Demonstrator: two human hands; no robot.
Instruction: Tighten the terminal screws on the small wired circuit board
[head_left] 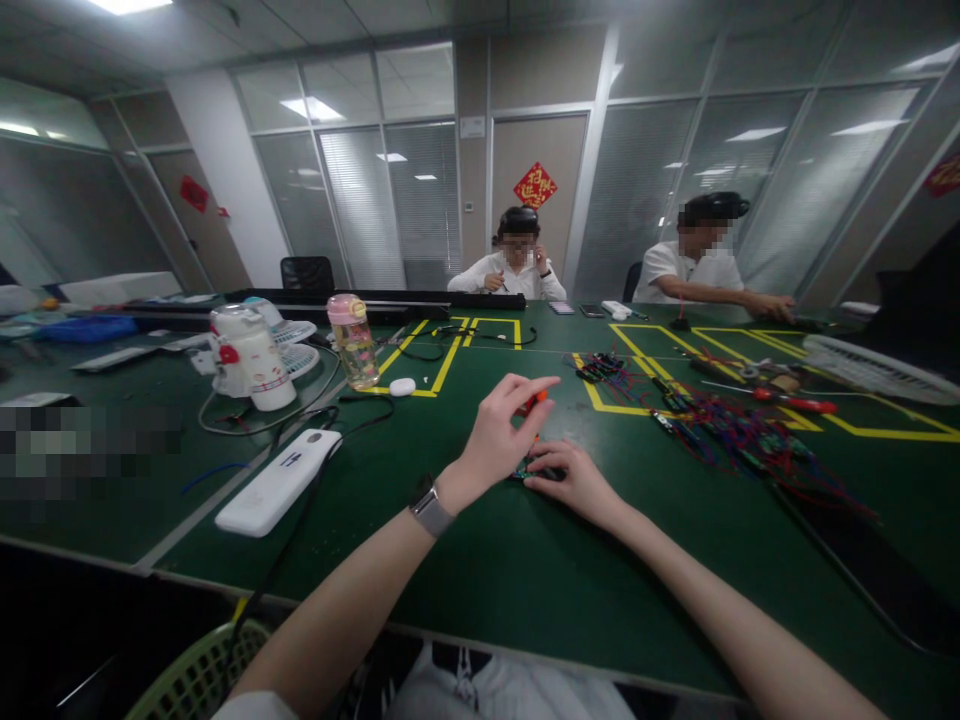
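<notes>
Over the middle of the green table (465, 560), my left hand (495, 430) has its thumb and fingers around an upright orange-and-red tool (540, 399). The tool looks like a small screwdriver; most of it is hidden behind the fingers. Just below, my right hand (577, 485) rests on the table, its fingertips closed on the edge of a small green circuit board (521, 473). The tool's lower end is over this board; whether it touches cannot be made out. To the right lies a tangled pile of small boards with red and blue wires (742, 430), with a smaller bunch (604, 368) behind it.
At left are a white power bank (277, 482) with a black cable, a white cup (255, 365) and a pink-lidded bottle (352, 345). A red-handled screwdriver (795, 400) and a white basket (877, 365) lie right. Two people (517, 265) sit across. A green basket (202, 670) stands below the front edge.
</notes>
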